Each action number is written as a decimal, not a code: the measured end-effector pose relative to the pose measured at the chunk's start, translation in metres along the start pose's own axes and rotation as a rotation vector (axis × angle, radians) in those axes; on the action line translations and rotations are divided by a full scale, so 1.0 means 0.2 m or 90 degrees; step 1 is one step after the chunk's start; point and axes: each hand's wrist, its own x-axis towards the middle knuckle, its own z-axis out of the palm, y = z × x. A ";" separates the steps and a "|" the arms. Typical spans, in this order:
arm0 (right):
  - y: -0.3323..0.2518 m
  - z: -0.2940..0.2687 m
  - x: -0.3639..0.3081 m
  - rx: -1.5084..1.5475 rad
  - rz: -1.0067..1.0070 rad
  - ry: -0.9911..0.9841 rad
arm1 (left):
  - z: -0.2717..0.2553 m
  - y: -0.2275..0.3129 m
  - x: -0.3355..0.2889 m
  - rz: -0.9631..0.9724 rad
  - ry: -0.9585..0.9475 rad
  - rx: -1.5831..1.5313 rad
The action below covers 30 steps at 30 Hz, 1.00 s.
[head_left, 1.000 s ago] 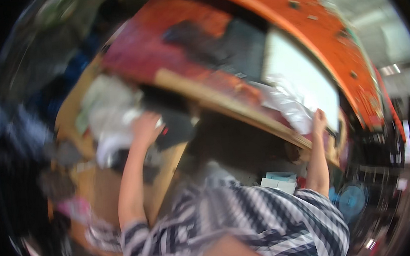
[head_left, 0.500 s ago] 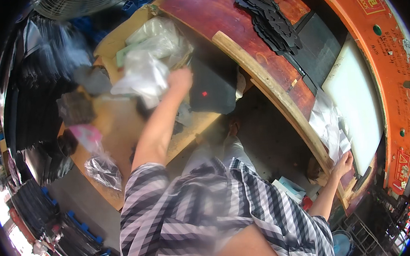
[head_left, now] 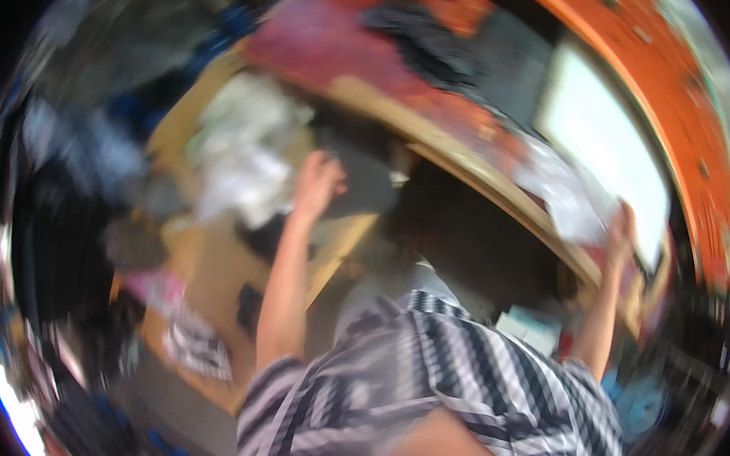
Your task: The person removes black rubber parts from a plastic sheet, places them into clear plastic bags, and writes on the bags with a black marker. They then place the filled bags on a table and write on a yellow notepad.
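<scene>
The whole view is smeared by motion. My left hand (head_left: 320, 182) hangs over the dark sheet (head_left: 358, 156) at the cardboard box, fingers loosely bent and slightly apart, and I see nothing in them. Just left of it lies a heap of whitish plastic bags (head_left: 244, 156), which the hand seems not to touch. My right hand (head_left: 621, 233) is at the right end of the bench, closed at the end of a clear plastic bag (head_left: 561, 194). Blur hides the exact grip of its fingers. Beside that hand lies a white board (head_left: 607, 140).
Dark cut pieces (head_left: 423, 39) lie in a pile on the reddish bench (head_left: 306, 27), whose front has a wooden edge (head_left: 464, 173). An orange machine beam (head_left: 654, 94) curves past the right side. The cardboard (head_left: 214, 274) carries another clear bag (head_left: 196, 348).
My left hand has come away from the bag heap. My right hand has shifted farther along the white board, with the clear bag drawn toward it. The whole view has swung and blurred.
</scene>
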 end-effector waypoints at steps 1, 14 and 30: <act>-0.04 -0.01 0.02 -0.065 -0.018 -0.016 | 0.05 0.06 0.02 -0.019 -0.043 -0.129; 0.07 0.04 0.74 0.023 -0.248 0.086 | 1.20 0.70 0.04 0.239 -0.224 -0.204; 0.30 0.32 1.48 0.246 -0.104 -0.077 | 2.03 1.09 -0.03 0.647 -0.223 0.552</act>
